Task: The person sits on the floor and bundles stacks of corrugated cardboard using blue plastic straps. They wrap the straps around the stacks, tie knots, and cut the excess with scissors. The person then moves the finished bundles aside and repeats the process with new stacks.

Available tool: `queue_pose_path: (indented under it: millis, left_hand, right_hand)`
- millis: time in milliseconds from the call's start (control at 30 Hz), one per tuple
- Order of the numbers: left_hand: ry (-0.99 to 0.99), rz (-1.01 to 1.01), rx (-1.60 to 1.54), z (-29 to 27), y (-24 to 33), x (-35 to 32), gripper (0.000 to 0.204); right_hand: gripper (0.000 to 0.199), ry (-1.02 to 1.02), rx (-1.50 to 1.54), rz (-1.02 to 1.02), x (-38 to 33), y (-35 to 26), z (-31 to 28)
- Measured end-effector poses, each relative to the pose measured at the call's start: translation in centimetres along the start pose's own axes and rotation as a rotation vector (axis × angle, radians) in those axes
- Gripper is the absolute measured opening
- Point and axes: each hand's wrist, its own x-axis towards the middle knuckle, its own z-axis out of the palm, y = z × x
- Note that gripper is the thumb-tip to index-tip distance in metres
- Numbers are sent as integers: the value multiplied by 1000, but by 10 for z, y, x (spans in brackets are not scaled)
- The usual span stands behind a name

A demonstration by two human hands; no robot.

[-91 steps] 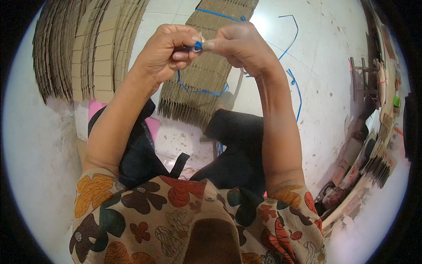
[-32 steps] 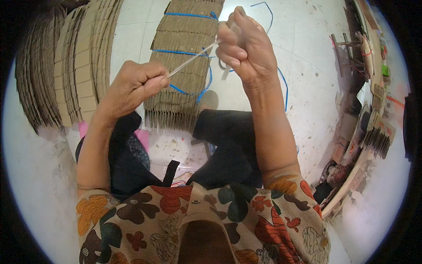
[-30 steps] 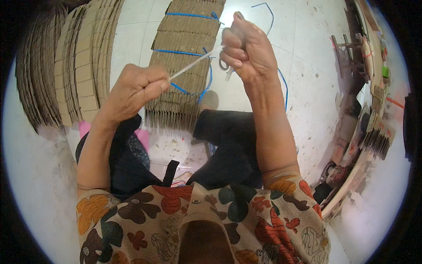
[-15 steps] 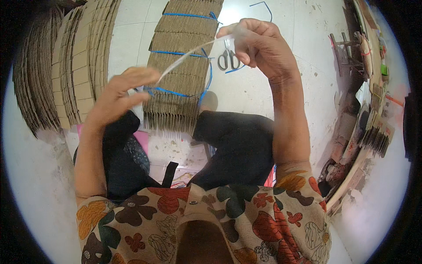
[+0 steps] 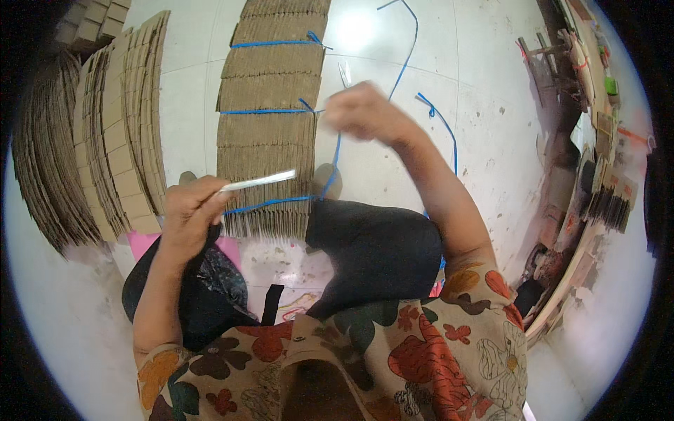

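Note:
My left hand [image 5: 191, 214] pinches one end of a narrow whitish strip [image 5: 263, 180], whose free end points right above a long row of brown corrugated cardboard pieces [image 5: 263, 130]. Blue straps [image 5: 270, 111] cross the row at several places. My right hand [image 5: 361, 112], smeared by motion, is just right of the row, with its fingers curled. Beyond it the blades of a pair of scissors [image 5: 345, 74] show, while their handles are hidden behind the hand. I cannot tell whether the hand grips them.
Tall stacks of cardboard [image 5: 112, 133] stand on the left. Loose blue straps [image 5: 414, 42] lie on the pale floor [image 5: 484, 63] to the right. A wooden stool-like frame [image 5: 551, 59] and piled cardboard [image 5: 611, 200] line the right side. My knees in black [image 5: 379, 245] flank the row's near end.
My right hand has let go of the whitish strip and moved down and left, over the scissors' handles. My left hand has lowered and keeps the strip. The whole view has shifted slightly.

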Motion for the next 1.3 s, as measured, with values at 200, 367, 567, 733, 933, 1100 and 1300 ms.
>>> queue_pose_path:
  millis: [200, 367, 567, 733, 933, 1100, 1300]
  left_hand:
    - [-364, 146, 62, 42, -31, 32, 12]
    - [-69, 478, 231, 155, -69, 109, 19]
    - [-81, 217, 496, 259, -87, 204, 26]
    - [-71, 189, 707, 308, -132, 250, 14]
    - [-137, 257, 758, 317, -150, 265, 3]
    - [-92, 326, 472, 305, -154, 253, 8]
    - [-361, 236, -35, 220, -62, 182, 15]
  right_hand:
    - [15, 1361, 234, 530, -108, 281, -69]
    - [31, 1721, 347, 613, -176, 341, -91]
    - [55, 1710, 362, 708, -192, 333, -131]
    - [42, 1711, 95, 940, -211, 363, -145]
    - [29, 1612, -549, 1083, -224, 405, -143]
    - [27, 1790, -158, 781, -203, 399, -125]
    - [21, 1583, -292, 1143, -223, 380, -137]
